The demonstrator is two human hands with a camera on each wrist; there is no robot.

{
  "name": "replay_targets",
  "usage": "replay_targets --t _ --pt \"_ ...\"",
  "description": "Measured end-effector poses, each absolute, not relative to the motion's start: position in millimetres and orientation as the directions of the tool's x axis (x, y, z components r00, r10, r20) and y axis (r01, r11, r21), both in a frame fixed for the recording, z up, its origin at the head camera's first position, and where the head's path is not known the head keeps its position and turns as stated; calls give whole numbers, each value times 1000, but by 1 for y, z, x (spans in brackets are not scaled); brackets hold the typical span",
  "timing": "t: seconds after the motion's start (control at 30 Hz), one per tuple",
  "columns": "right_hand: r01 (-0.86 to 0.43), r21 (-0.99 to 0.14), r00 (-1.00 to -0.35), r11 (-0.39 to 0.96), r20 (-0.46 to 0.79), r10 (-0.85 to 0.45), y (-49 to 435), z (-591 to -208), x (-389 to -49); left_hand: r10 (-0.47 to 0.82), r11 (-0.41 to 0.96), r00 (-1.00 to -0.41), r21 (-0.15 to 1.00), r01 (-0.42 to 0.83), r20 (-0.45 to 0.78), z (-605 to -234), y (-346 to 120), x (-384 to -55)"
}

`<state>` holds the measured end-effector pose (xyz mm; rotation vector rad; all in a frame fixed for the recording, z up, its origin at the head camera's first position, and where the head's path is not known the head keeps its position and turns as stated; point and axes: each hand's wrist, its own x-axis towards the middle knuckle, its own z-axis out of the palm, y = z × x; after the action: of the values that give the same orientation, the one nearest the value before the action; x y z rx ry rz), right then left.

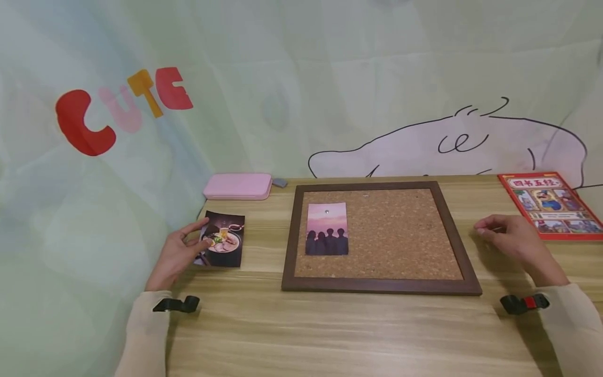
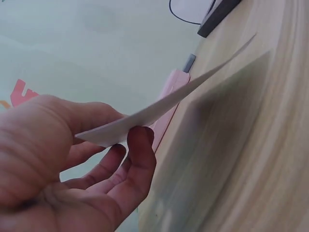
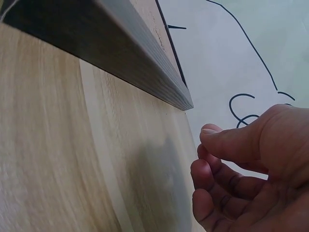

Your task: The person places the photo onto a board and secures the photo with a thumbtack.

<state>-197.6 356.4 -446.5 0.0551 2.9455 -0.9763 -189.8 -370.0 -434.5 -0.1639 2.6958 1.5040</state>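
On the left, my left hand [image 1: 170, 257] pinches a photo print of a noodle bowl [image 1: 229, 247] by its left edge. In the left wrist view the print [image 2: 169, 100] is edge-on, lifted off the table between thumb and fingers, its shadow below. Mid-table lies a brown-framed cork board [image 1: 400, 235]. A sunset photo with several silhouettes [image 1: 327, 230] is on the board's left part, with a small pin [image 1: 327, 212] near its top. Right of the board, my right hand [image 1: 520, 243] hovers with loosely curled fingers; I see nothing between them.
At the back left sits a pink case [image 1: 237, 187] with a grey tab [image 1: 280, 183]. A red illustrated book [image 1: 551, 204] lies at the right, beyond my right hand. Behind the wooden table [image 1: 330, 335] hangs a printed curtain [image 1: 264, 78].
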Motion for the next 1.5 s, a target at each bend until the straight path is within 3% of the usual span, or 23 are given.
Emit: replay_targets --t 0.37,0.93,1.17,1.5 --pt "93 -615 -994 783 -106 35 354 -442 -197 -64 556 -996 826 -87 -62 -421 -354 -193" --pt "20 -647 -995 762 60 76 345 -442 -196 46 478 -997 878 -29 -58 -402 -314 -214" --pt "53 -664 -993 746 47 112 338 -441 -195 69 446 -997 895 -3 -37 -397 -295 -225" --pt "18 -724 -997 690 40 68 331 -433 -196 152 363 -987 932 12 -46 -397 -259 -231"
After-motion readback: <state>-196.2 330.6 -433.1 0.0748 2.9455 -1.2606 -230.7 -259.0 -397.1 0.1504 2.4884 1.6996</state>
